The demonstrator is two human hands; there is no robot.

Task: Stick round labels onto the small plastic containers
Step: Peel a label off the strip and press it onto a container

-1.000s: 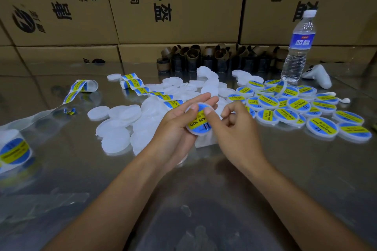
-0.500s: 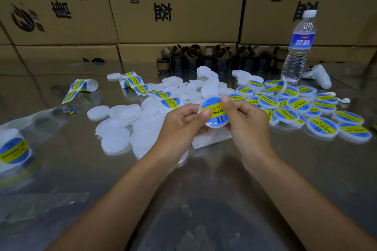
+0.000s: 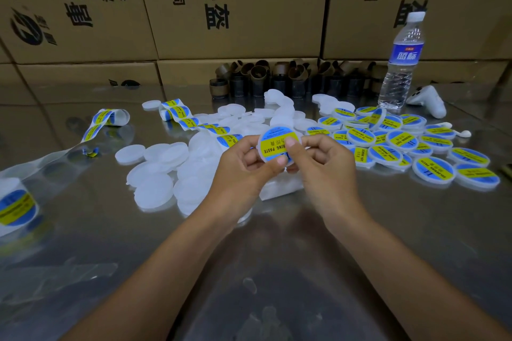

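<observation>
I hold one small round white plastic container [image 3: 274,144] upright above the table, its blue and yellow label facing me. My left hand [image 3: 246,169] grips its left and lower rim, thumb on the label's lower edge. My right hand [image 3: 324,163] grips its right side, thumb pressed on the label face. Unlabelled white containers [image 3: 155,188] lie piled at centre left. Labelled containers [image 3: 401,141] are spread at the right. A strip of round labels [image 3: 182,116] on backing curls behind the pile.
A label roll [image 3: 13,207] sits at the left edge, its empty backing trailing to a curl [image 3: 108,119]. At the back right stand a water bottle [image 3: 401,63] and a white controller [image 3: 429,102]. Dark tubes [image 3: 277,77] line the cardboard boxes [image 3: 235,8] behind the shiny table [image 3: 277,257].
The container rose and turned from my left palm to upright between both hands. My right thumb moved onto the label face.
</observation>
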